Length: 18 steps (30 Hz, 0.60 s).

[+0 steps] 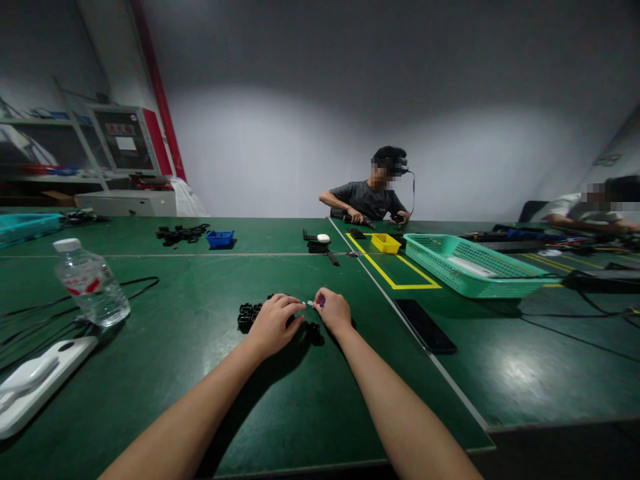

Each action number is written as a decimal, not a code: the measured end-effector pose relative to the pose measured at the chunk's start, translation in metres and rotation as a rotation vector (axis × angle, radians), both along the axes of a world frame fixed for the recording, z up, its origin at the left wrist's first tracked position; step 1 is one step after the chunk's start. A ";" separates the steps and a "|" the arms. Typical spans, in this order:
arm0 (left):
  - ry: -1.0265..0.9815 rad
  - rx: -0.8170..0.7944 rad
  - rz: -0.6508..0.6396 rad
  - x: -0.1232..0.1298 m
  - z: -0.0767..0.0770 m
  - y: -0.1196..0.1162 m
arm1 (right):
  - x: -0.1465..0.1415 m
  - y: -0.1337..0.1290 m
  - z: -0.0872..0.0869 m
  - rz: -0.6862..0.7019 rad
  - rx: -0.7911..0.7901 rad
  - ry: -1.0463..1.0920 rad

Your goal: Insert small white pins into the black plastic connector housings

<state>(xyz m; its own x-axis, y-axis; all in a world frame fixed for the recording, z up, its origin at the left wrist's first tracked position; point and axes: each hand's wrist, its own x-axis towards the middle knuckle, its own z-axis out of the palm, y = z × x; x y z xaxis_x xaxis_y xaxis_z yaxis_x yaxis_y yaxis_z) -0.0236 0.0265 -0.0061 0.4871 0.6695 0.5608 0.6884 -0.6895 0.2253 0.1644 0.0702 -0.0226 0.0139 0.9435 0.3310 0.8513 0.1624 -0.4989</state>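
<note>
My right hand (334, 311) is closed in a pinch on a small white-and-purple piece (310, 304), too small to identify. My left hand (277, 323) lies just left of it, palm down, with its fingers curled and fingertips close to the white end. What sits under those fingers is hidden. Black moulded parts (247, 317) with round openings lie in a cluster beside and partly behind my left hand. Another small black part (314, 333) rests on the green table (300, 413) between my hands.
A phone (425, 325) and a green basket (480, 287) lie to the right, near a yellow tray (385, 244). A blue tray (221, 240) and black parts (181, 234) are farther back. Leftward stand a water bottle (93, 283) and white power strip (47, 380). Two people work beyond.
</note>
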 end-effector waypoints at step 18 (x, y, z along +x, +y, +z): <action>-0.186 -0.012 0.026 -0.006 0.000 0.005 | -0.003 0.004 -0.001 0.196 0.073 0.735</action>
<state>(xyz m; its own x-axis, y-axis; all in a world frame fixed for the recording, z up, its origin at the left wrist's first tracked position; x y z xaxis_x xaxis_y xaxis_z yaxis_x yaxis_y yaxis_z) -0.0294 0.0311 -0.0060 0.3582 0.6878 0.6314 0.6517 -0.6684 0.3585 0.1616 0.0747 -0.0241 0.0897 0.9274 0.3632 0.2568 0.3308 -0.9081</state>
